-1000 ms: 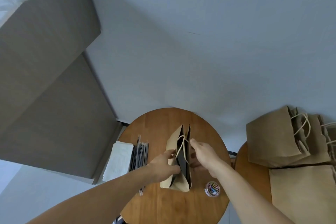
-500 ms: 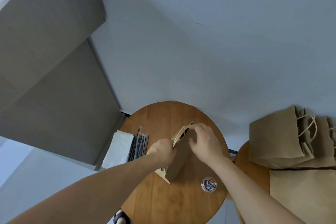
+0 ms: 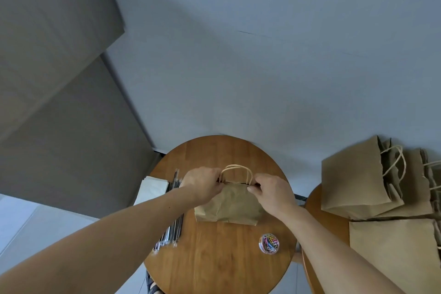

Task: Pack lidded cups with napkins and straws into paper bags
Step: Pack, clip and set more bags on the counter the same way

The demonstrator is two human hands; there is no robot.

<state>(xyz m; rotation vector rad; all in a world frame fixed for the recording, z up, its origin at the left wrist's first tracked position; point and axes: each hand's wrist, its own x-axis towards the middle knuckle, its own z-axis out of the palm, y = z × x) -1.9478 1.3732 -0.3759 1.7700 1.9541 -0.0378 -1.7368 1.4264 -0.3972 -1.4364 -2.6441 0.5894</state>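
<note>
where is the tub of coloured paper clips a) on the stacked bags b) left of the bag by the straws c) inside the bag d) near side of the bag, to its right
d: the tub of paper clips sits on the round table, nearer the camera than the paper bag and right of it.

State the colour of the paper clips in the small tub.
Mixed: pink, yellow, blue and green paper clips, head view.

Arms forward; left hand (image 3: 202, 185), right hand (image 3: 273, 193) in pinch grips.
</note>
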